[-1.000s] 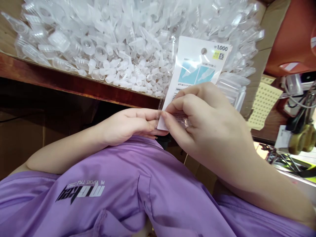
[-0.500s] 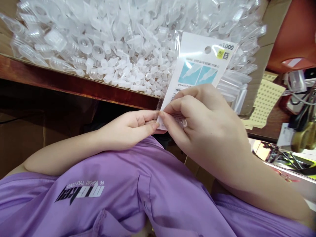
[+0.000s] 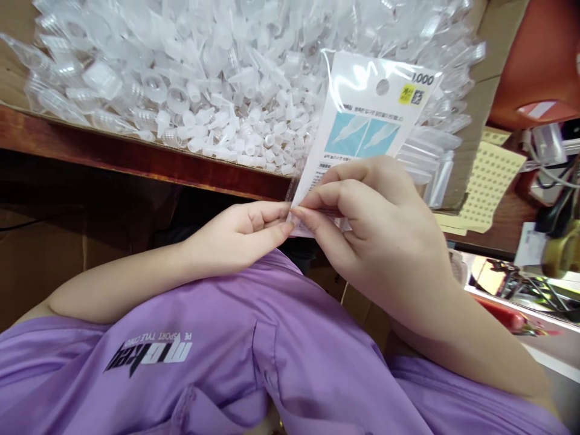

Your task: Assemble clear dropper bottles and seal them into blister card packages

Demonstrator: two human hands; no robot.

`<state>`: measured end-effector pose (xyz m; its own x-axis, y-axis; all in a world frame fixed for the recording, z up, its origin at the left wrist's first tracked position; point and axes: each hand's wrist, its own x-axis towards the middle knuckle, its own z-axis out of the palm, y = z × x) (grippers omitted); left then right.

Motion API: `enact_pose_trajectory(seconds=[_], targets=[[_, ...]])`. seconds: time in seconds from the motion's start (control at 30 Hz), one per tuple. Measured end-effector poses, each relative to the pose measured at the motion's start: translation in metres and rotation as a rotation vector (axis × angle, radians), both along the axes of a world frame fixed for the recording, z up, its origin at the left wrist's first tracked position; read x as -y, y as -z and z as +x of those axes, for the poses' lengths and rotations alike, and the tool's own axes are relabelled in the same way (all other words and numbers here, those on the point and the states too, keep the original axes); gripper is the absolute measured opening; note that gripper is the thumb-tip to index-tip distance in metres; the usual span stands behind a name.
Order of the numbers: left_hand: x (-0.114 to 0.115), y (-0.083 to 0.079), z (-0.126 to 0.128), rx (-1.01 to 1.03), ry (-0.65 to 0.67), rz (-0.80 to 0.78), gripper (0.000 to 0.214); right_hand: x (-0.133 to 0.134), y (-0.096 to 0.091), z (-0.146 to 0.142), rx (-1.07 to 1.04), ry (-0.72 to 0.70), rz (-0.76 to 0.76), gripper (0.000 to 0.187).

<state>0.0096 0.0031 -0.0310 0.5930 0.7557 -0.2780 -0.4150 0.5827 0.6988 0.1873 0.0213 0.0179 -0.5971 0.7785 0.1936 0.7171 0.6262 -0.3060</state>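
my left hand (image 3: pixel 235 237) and right hand (image 3: pixel 383 232) meet close before me, fingers (image 3: pixel 333 199) curled and pinched tip to tip, both forearms bare and angled inward.

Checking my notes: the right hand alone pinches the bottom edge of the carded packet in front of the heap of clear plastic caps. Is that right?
No. In the head view both hands pinch it: the left hand meets the right hand at the bottom edge of the packet, in front of the caps.
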Motion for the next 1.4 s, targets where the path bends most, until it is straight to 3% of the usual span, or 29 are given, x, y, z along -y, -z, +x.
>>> enact_pose_trajectory(seconds=[0.33,0.7,0.97,1.4], targets=[[-0.001,0.000,0.000,-0.018,0.015,0.014,0.013,0.001,-0.005,0.003,0.028,-0.028,-0.062,0.008],[0.002,0.002,-0.001,-0.153,0.099,0.141,0.036,0.008,-0.010,0.002,0.054,-0.037,-0.030,0.012],[0.000,0.000,-0.004,-0.072,0.102,0.097,0.020,0.010,-0.007,-0.002,0.115,0.015,-0.025,0.014],[0.002,0.002,-0.007,-0.113,0.081,0.056,0.025,0.011,-0.007,-0.002,0.139,-0.001,0.018,0.013]])
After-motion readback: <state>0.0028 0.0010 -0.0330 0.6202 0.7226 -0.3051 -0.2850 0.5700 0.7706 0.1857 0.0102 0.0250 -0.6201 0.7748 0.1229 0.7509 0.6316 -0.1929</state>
